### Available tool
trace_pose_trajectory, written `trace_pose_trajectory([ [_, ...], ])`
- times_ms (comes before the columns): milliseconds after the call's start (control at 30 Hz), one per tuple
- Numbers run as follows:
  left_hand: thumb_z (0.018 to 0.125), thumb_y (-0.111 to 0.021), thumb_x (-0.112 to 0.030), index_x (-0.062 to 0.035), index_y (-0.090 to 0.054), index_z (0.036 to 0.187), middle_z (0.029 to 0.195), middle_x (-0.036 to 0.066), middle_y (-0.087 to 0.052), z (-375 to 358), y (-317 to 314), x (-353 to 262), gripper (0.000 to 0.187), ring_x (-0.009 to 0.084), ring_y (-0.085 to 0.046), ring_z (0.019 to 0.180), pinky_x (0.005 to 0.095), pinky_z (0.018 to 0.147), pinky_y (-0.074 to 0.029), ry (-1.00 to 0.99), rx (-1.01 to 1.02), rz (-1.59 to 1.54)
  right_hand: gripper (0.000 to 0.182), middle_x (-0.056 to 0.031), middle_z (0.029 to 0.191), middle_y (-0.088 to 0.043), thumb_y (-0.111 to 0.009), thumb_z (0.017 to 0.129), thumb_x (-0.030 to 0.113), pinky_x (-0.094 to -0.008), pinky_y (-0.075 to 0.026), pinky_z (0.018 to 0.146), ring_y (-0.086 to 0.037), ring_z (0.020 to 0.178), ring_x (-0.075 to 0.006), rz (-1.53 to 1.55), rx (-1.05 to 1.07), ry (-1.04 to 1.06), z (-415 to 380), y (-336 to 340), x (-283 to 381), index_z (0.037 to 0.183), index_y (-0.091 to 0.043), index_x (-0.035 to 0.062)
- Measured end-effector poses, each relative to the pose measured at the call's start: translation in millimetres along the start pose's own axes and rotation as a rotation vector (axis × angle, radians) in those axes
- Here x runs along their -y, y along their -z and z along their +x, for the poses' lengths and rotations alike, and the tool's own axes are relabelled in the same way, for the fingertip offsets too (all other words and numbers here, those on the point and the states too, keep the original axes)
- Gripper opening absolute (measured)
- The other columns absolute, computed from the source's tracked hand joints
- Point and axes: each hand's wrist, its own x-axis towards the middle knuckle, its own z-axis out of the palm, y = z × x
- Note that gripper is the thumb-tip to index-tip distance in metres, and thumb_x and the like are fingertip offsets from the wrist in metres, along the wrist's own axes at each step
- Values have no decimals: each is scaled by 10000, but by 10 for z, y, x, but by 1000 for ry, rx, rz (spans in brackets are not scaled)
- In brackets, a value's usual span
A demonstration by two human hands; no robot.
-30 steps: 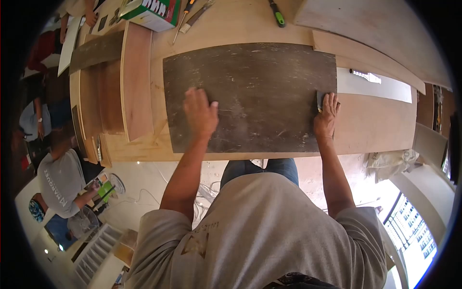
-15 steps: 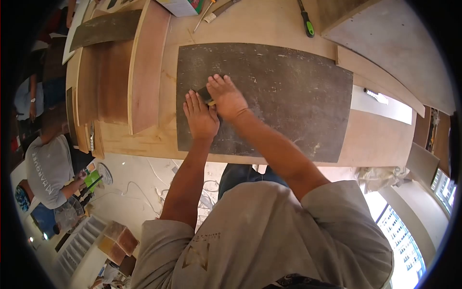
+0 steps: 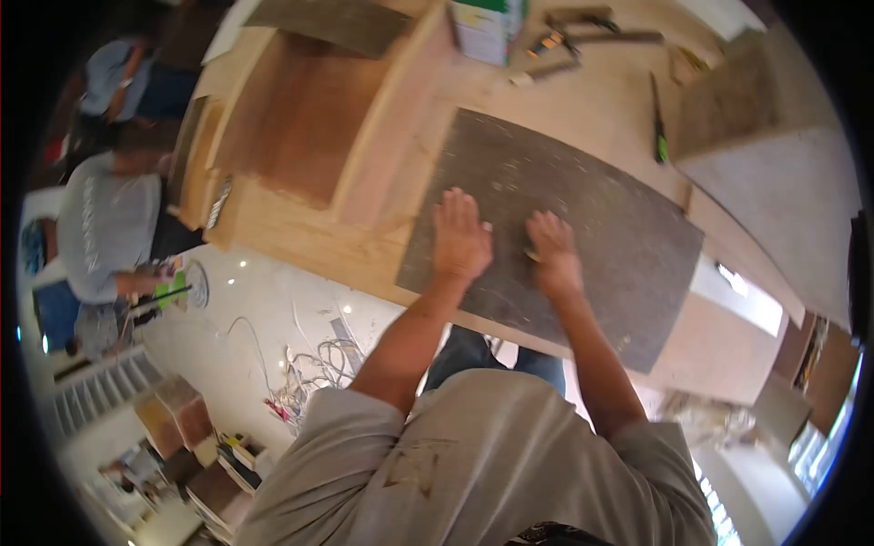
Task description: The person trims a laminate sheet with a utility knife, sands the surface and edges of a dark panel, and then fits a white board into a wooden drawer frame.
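A dark brown sheet [image 3: 628,227] with pale scuffs lies flat on the wooden worktop. My left hand [image 3: 462,238] rests palm down near its left end, fingers stretched out and holding nothing. To the right, my right hand [image 3: 555,255] is over the middle of the sheet, slightly blurred. Its fingers are bent downward, and a small dark, yellowish-edged thing shows by the thumb, mostly hidden under the hand; its kind cannot be made out.
An open wooden box frame [image 3: 319,127] stands at the left. Behind are a green-and-white container [image 3: 482,32], a brush [image 3: 546,73] and a green-handled screwdriver [image 3: 659,127]. A large pale panel box [image 3: 765,191] stands right. A co-worker [image 3: 109,218] and tangled cables [image 3: 319,369] are at left.
My hands have moved apart: the right hand has shifted rightward along the sheet, away from the left. The view has turned, so the sheet and worktop appear tilted.
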Motion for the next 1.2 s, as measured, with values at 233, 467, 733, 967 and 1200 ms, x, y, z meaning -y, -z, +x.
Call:
trace_pose_trajectory([
  [233,1001,-514,-331,67,-453,1485,1637,265,-303,-41,87,119,629,389,-222,1554,547,1267,-146,2,-15,-166,442,-227,1403,-623,-547,1010,187,-455,-451,1102,-581,1318,-369,-285,-451,-762,-2635,535,-2217,1394,-595,-27],
  [467,943,-646,-189,7,-685,1240,1075,239,-731,-247,511,194,358,420,-711,1020,493,896,-564,257,-242,-641,828,-347,1552,-403,-590,993,485,-434,-333,1203,-405,1458,-445,39,-423,-1160,-3115,937,-2665,1527,-371,-109],
  [733,969,-618,-51,5,-717,1075,813,111,-727,-1,1487,555,155,166,-710,720,311,623,-562,459,-447,-1220,720,-333,1553,-417,-604,987,361,-430,-322,1213,-396,1472,-423,95,-387,-1008,-2633,656,-2624,1492,-426,-120],
  [967,977,-643,-168,-39,-676,972,844,101,-686,881,1986,1385,133,192,-629,554,338,478,-470,1021,-152,-1340,681,-313,1545,-440,-593,1009,377,-469,-328,1204,-356,1486,-453,91,-392,-1059,-2614,434,-2479,1490,-456,-86],
  [1200,901,-741,-207,-63,-650,1057,947,125,-665,2085,1829,2040,230,241,-653,796,413,625,-492,869,-216,-1442,620,-282,1581,-406,-601,1017,282,-503,-292,1228,-313,1516,-425,-196,-387,-1037,-2050,563,-1044,1517,-438,-45],
])
